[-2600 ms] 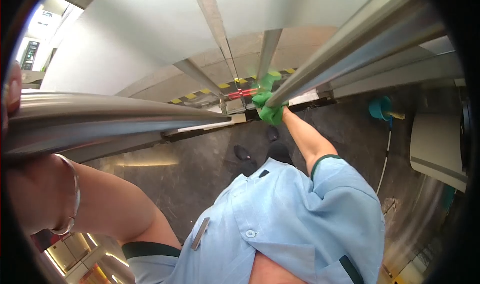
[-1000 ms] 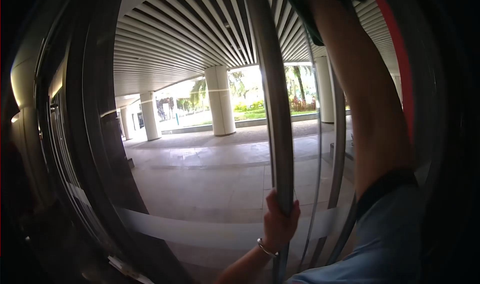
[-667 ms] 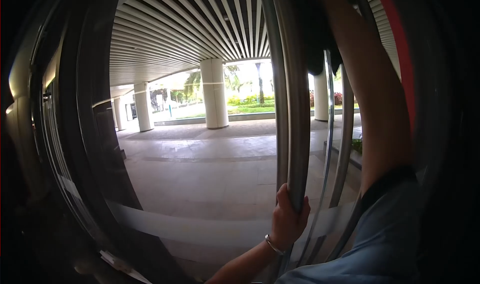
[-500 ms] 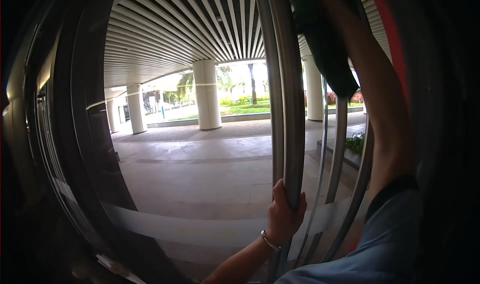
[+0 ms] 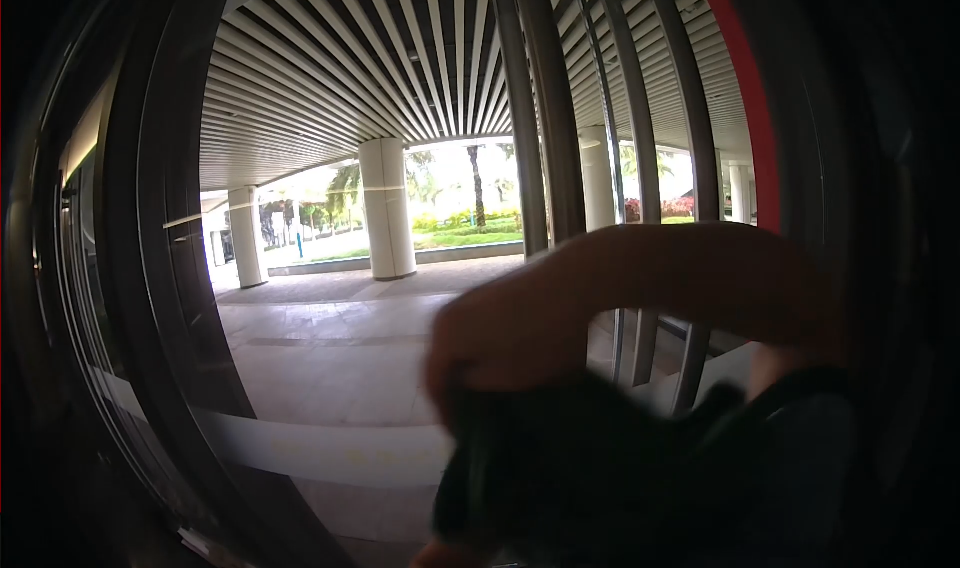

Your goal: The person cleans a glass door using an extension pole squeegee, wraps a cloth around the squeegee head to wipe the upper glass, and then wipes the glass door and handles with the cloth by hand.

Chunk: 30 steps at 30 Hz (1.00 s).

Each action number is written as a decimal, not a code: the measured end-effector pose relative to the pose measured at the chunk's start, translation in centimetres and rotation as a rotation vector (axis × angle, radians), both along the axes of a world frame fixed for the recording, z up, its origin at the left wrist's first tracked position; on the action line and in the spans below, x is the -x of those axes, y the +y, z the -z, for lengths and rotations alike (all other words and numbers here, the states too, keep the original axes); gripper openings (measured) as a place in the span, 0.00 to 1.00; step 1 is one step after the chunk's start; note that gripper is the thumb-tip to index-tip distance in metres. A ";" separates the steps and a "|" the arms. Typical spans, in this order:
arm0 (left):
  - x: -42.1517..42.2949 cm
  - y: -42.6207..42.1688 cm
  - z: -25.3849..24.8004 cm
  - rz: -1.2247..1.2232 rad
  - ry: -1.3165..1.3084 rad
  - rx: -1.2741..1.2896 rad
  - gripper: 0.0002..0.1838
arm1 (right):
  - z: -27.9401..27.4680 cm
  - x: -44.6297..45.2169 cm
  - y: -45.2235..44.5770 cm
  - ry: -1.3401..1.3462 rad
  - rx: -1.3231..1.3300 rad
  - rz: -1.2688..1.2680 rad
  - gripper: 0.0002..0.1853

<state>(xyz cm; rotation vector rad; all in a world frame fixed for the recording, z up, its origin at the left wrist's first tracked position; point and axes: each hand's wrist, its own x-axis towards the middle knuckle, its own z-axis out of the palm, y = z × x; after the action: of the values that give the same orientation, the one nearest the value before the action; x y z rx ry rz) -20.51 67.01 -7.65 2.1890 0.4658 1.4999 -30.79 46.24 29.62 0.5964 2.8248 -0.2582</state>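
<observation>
My right hand point(image 5: 500, 343) is close to the camera at the centre, slightly blurred, its fingers bent over a dark green cloth point(image 5: 590, 468) that hangs below it. The forearm comes in from the right, in front of the glass door and its metal handle bars point(image 5: 563, 138). Of my left arm point(image 5: 448, 555) only a sliver of skin shows at the bottom edge; the cloth hides the hand and its fingers, so its hold on the bar cannot be made out.
More upright bars point(image 5: 700, 138) stand to the right, beside a red strip point(image 5: 745, 98). A dark door frame point(image 5: 180, 218) runs down the left. Through the glass are a paved floor point(image 5: 320, 368), round columns point(image 5: 387, 208), a slatted ceiling point(image 5: 330, 78) and greenery.
My right hand has come down from high on the bars to the centre, bringing the cloth with it. My left hand, earlier closed round the bar, is now hidden. The view has shifted slightly.
</observation>
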 end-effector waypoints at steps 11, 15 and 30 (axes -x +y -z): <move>7.3 -13.9 -12.6 0.363 -0.192 0.414 0.18 | -24.2 -9.1 2.3 1.229 -1.899 0.717 0.20; 6.9 -13.7 -12.5 0.316 -0.147 0.402 0.18 | -22.5 -14.4 2.6 1.453 -1.511 0.574 0.15; 8.1 -11.9 -13.6 0.147 -0.420 -0.199 0.35 | -5.0 -15.2 -5.6 0.484 -0.762 0.719 0.13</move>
<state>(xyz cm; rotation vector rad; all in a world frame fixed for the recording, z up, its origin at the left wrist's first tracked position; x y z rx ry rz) -28.65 55.09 5.92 1.9167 0.0181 1.9225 -15.56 40.60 34.61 1.9287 2.9518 0.6870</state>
